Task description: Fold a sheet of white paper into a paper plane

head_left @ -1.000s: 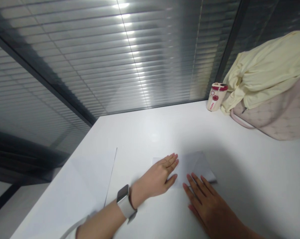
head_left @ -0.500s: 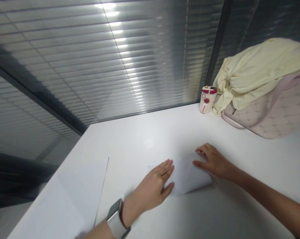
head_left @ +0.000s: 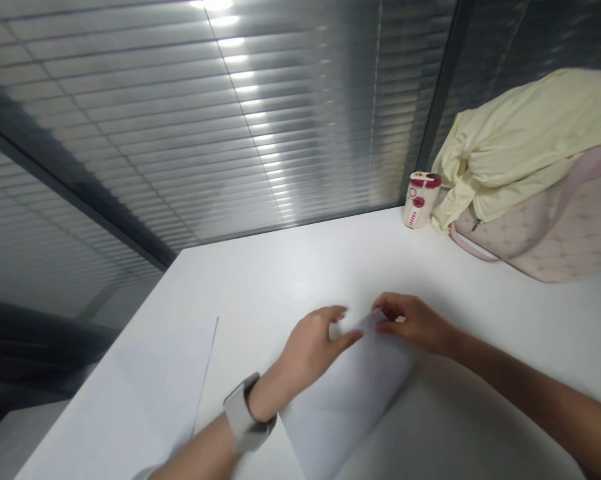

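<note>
Fingers of the right hand (head_left: 414, 325) curl closed around the raised upper corner of a folded sheet of white paper (head_left: 353, 400), pinching it against the thumb. The left hand (head_left: 308, 353), wearing a white-strapped smartwatch (head_left: 243, 413), is partly closed at the sheet's left edge, its thumb touching the paper; whether its fingers grip cannot be told. The sheet lies on a white table (head_left: 280, 280), its near end flat and its far end lifted. It looks light, thin and floppy, so it is best held at the edges or corners. A second paper sheet (head_left: 155, 387) lies to the left, and a red-and-cream travel mug (head_left: 420, 200) stands beyond, beside a pink handbag (head_left: 545, 240).
</note>
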Tool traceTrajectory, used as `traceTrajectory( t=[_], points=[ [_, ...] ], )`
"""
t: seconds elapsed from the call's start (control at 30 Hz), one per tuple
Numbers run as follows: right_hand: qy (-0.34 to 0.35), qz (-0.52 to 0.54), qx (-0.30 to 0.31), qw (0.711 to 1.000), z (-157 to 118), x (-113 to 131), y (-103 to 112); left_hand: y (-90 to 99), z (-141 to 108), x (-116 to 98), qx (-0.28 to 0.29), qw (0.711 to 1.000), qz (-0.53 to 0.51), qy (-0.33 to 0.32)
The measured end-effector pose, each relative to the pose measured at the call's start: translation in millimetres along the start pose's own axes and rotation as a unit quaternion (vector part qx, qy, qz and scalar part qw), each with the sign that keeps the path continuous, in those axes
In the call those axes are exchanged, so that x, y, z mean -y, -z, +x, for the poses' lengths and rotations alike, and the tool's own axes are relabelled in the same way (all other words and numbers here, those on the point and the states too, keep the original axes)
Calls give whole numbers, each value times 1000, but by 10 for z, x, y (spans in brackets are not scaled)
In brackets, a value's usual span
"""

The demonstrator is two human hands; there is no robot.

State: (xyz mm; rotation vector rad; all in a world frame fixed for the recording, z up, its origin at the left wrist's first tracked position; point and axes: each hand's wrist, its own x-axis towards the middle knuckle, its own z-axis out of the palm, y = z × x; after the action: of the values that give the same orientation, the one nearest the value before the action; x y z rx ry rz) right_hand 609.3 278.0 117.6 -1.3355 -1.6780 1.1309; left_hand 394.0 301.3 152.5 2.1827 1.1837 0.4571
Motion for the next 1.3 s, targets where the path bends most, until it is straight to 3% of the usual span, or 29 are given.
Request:
traceTrajectory(
  t=[0.1,0.17,0.33,0.43,0.57,0.93,1.3],
  points=[
    [1,21,6,1000,17,132,-40,-5,120,-5,69,978,-195,29],
    [-14,49,-3,999,10,164,-52,-18,133,-29,75,957,-274,56],
    [-92,124,-70,986,-8,84,-33,-68,49,-68,-87,894,-405,172],
    [-136,201,-116,963,1,39,-55,-115,21,-39,-144,865,-436,201],
    [-153,254,-154,942,12,45,-95,-157,19,4,-153,856,-444,216],
    [-119,113,-170,972,-27,146,-21,-123,39,-42,-128,861,-447,206],
    [-142,170,-183,958,-20,173,-8,-127,16,-33,-59,829,-530,168]
  ],
)
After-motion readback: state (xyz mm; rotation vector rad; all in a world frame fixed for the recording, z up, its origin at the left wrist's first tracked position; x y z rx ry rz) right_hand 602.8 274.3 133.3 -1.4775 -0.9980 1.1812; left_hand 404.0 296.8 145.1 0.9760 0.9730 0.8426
